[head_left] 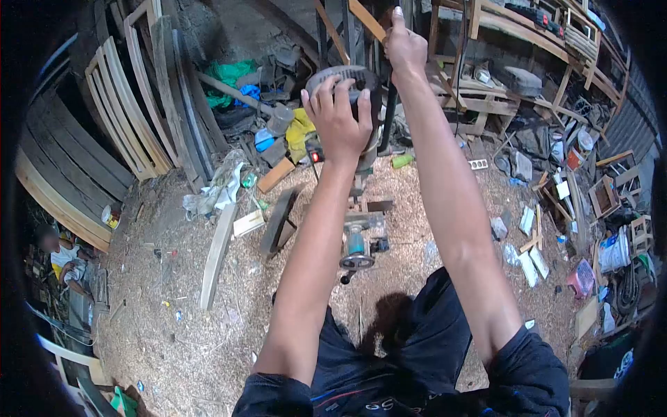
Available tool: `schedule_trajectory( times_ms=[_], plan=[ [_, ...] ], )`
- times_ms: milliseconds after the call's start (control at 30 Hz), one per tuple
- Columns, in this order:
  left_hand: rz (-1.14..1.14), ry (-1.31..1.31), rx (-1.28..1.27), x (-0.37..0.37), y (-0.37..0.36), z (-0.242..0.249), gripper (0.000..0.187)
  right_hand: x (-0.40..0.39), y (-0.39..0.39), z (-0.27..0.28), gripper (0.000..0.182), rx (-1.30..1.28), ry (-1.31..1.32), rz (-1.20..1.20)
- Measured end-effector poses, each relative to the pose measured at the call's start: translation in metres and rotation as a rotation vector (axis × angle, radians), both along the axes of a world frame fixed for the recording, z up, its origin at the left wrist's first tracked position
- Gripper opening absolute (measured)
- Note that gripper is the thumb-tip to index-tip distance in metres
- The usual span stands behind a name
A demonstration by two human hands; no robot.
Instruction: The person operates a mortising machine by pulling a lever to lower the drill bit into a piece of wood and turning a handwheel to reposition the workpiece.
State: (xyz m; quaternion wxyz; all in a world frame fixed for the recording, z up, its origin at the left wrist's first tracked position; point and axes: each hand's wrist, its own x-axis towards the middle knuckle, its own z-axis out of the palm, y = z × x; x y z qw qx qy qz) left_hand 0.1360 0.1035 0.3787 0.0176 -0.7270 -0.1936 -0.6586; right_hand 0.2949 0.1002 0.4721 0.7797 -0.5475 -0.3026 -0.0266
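Note:
My left hand (338,124) rests against a dark, rounded machine housing (345,74), its fingers spread over the front. Further up and to the right, my right hand (405,50) is closed in a fist with the thumb pointing up. A dark upright bar (390,115) runs below that fist; what the fingers hold is hidden. Beneath the housing stands a machine vise (356,243) with a green body and a round handwheel (357,261). A red-lit switch (315,157) shows just left of the machine.
Curved wooden frames (121,104) lean at the left. A curved plank (219,257) lies on the shavings-covered floor (167,278). Timber frames (479,104), scraps and a white bucket (614,251) crowd the right. Another person (66,260) sits at far left.

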Motion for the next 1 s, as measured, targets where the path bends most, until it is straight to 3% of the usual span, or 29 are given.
schedule_trajectory(
  times_ms=[167, 333, 400, 500, 600, 700, 833, 900, 1000],
  plan=[
    [-0.018, 0.024, 0.015, -0.003, 0.003, -0.009, 0.028, -0.056, -0.061, -0.028, 0.040, 0.198, 0.049, 0.143],
    [-0.047, 0.052, -0.019, -0.005, 0.003, -0.020, 0.026, -0.100, -0.131, -0.088, 0.048, 0.191, -0.043, 0.190],
    [-0.058, 0.060, -0.022, -0.006, 0.003, -0.023, 0.026, -0.111, -0.150, -0.125, 0.056, 0.325, -0.098, 0.274],
    [-0.063, 0.081, -0.031, -0.008, 0.002, -0.027, 0.027, -0.140, -0.184, -0.152, 0.064, 0.360, 0.042, 0.441],
    [-0.068, 0.101, -0.055, -0.012, -0.001, -0.028, 0.031, -0.125, -0.204, -0.132, 0.065, -0.031, 0.240, 0.624],
    [-0.101, 0.143, -0.100, -0.017, -0.003, -0.019, 0.035, -0.114, -0.197, -0.067, 0.057, -0.825, 0.108, 0.570],
    [-0.136, 0.225, -0.125, -0.023, 0.002, -0.023, 0.042, -0.107, -0.169, -0.060, 0.055, -1.121, -0.372, 0.471],
    [-0.125, 0.251, -0.138, -0.027, 0.000, -0.021, 0.047, -0.110, -0.164, -0.058, 0.057, -1.342, -0.488, 0.295],
    [-0.102, 0.284, -0.152, -0.029, -0.004, -0.017, 0.052, -0.112, -0.171, -0.060, 0.058, -1.277, -0.453, 0.368]
  ],
)
